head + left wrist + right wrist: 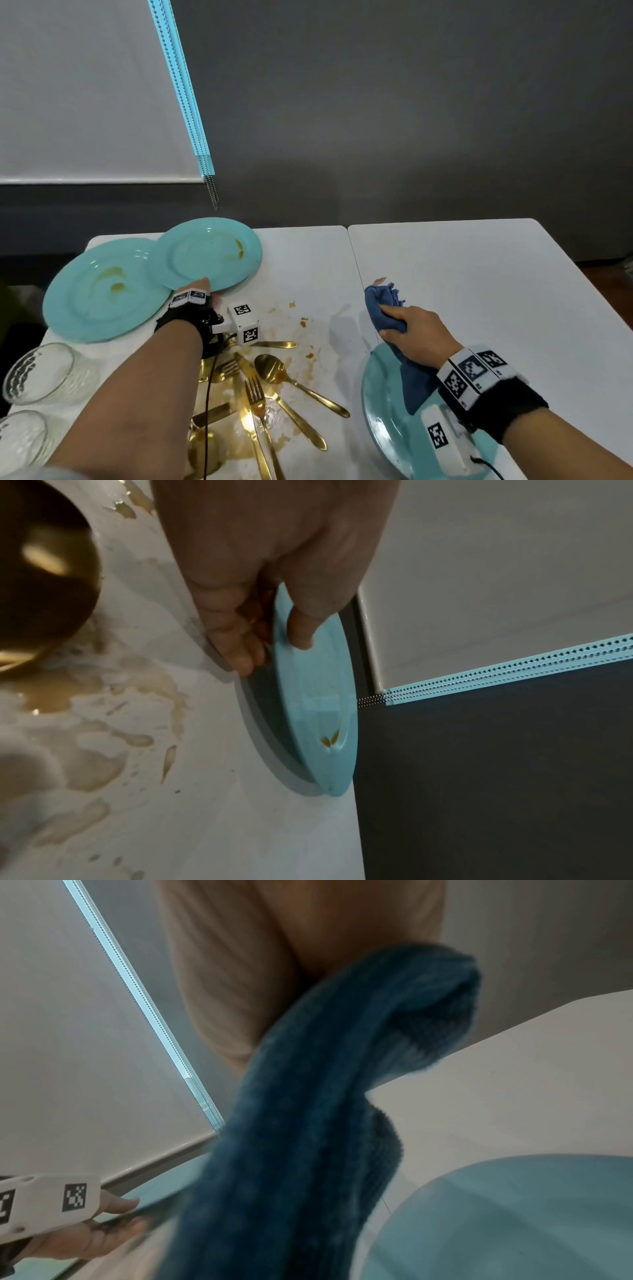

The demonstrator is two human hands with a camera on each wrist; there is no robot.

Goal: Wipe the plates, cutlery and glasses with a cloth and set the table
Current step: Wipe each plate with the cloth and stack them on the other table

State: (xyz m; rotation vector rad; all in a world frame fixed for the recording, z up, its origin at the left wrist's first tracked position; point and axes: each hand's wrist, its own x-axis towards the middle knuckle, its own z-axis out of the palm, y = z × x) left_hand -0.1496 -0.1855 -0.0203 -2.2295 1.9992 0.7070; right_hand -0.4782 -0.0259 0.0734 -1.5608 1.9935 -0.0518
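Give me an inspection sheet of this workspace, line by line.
Surface: white table, brown spills around the cutlery.
Job's things: two stained teal plates overlapping; third plate near; gold cutlery heaped; two glasses.
Clutter: nothing seen.
Grips: left hand pinches the far plate's rim; right hand grips blue cloth.
Cables: black wire from left wrist.
Surroundings: grey wall, blind with bead chain.

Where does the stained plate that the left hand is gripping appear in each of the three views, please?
Head: the gripped plate sits left of centre, overlapping a second plate.
Left wrist: centre, seen edge-on, thumb on top and fingers beneath.
Right wrist: only a blurred rim at lower left, beside the left hand.
Shared landmark: the blind's bead chain.
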